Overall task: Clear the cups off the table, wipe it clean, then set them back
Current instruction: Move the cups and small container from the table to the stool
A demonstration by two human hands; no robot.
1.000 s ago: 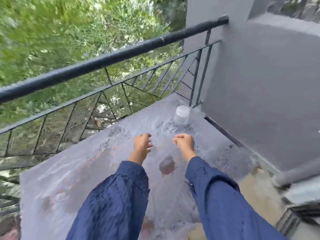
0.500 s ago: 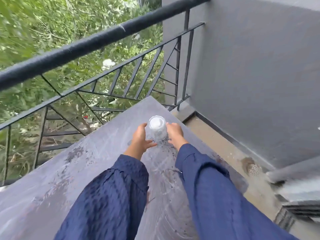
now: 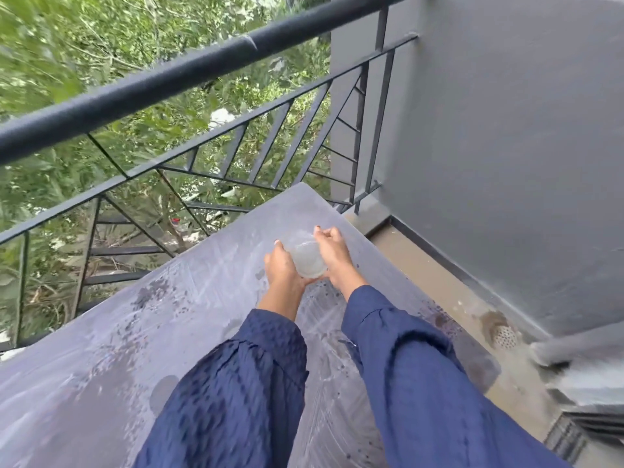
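Cup (image 3: pixel 309 263) of clear plastic sat between our two hands over the far right corner of the streaked grey table (image 3: pixel 169 332), close to the railing (image 3: pixel 202 67). Our left hand (image 3: pixel 282 271) curled round its near left side, and our right hand (image 3: pixel 332 256) curled round its right side. We could not tell whether it touched the table.

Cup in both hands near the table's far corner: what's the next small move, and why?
Probably lift the cup clear and carry it off the table. The left hand and right hand both grip it, tilted, and the table shows dark spots and streaks that want wiping; no other cup is in view.
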